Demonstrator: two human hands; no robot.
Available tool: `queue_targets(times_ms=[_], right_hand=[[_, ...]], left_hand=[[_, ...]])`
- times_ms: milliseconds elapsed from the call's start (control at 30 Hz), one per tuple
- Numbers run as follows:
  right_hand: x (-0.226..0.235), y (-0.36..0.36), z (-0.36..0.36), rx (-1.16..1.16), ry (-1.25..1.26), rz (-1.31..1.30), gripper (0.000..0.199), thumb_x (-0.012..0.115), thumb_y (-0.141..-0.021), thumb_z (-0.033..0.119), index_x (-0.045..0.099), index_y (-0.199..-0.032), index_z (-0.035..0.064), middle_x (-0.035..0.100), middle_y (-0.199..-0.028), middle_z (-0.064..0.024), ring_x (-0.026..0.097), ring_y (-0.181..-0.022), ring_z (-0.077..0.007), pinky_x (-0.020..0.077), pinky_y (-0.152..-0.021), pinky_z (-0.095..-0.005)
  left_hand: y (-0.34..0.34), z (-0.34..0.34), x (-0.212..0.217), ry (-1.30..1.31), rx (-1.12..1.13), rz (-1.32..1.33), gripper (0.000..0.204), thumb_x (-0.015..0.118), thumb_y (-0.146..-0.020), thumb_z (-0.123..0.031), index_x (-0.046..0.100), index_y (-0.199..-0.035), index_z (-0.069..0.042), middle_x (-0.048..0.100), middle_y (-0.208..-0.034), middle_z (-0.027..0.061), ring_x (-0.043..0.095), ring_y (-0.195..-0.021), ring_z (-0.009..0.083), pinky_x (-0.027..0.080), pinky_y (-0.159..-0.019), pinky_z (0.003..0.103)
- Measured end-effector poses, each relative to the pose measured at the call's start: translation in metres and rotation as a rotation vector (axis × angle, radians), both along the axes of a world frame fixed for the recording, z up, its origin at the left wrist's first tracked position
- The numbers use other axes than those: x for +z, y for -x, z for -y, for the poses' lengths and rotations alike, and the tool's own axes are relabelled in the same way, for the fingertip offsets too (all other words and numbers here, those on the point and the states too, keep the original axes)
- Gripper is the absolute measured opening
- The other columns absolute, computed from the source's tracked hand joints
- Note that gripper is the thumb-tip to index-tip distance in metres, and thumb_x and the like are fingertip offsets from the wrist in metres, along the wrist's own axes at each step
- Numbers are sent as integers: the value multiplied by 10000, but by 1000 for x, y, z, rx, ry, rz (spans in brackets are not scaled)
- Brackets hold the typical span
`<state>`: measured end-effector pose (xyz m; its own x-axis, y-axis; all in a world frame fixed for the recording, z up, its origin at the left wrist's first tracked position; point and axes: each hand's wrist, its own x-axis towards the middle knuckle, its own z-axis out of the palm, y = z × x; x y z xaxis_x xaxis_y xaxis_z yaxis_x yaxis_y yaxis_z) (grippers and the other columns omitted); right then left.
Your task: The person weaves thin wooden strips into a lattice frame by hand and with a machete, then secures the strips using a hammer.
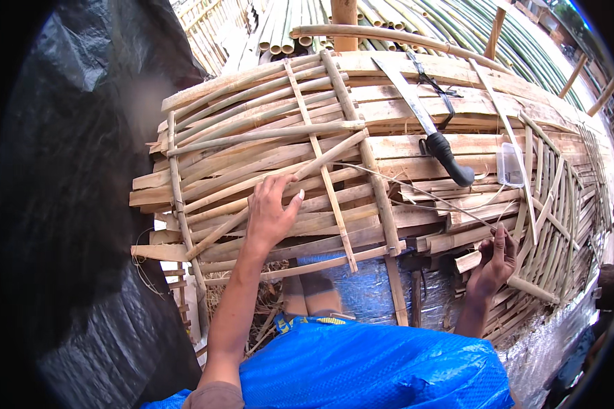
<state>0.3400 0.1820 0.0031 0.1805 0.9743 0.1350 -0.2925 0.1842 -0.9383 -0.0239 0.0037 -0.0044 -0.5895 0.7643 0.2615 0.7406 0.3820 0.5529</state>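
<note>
In front of me a bamboo lattice panel (378,184) of split slats and crosspieces lies on stacked wooden planks. My left hand (273,210) rests on its middle, fingers partly spread beside a diagonal slat (331,154), gripping nothing that I can see. At the right, thumb and fingers of my right hand (496,262) pinch the end of a thin bamboo strip (430,196). From there the strip runs up and left to the panel, by the diagonal slat and a crosspiece. Whether its far end is wound around them is too small to tell.
A machete (450,160) with a black handle lies on the planks beyond the strip, near a clear plastic tub (510,165). Another slatted bamboo panel (559,198) sits at right. Black sheeting (82,204) hangs at left. Blue plastic (361,361) covers my lap. Bamboo poles (450,34) lie behind.
</note>
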Motion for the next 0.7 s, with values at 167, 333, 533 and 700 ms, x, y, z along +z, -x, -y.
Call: queue_targets(times_ms=[167,333,533,700], right_hand=[[-11,-2,-1,83,23,-99,127,692,-948,144,706,-1053,73,670,-856,-3,566,-660,-70,469,-588,-202],[-13,-3,-1,80,198,-189,107,705,-938,136,690,-1029,81,677,-863,-20,559,-650,-76,450,-581,-198],[-25,-19,-7,123,296,-177,148,687,-954,167,685,-1086,102,680,-949,-15,560,-665,-59,451,-565,-191],[-35,-14,-7,216,378,-112,117,694,-948,163,682,-1045,98,672,-905,4,564,-656,-61,443,-569,-189]], left_hand=[[4,-4,-2,-33,5,12,367,680,-886,-300,628,-1200,-118,627,-1169,127,567,-1126,346,422,-973,478],[9,-8,-4,-38,24,85,382,671,-899,-315,615,-1206,-95,639,-1162,147,590,-1114,362,444,-956,480],[10,-8,-4,-29,44,153,403,661,-914,-350,607,-1212,-85,656,-1165,143,609,-1131,341,448,-962,476],[9,-12,3,69,61,101,450,663,-911,-393,599,-1239,-90,664,-1191,147,623,-1137,323,466,-948,462]])
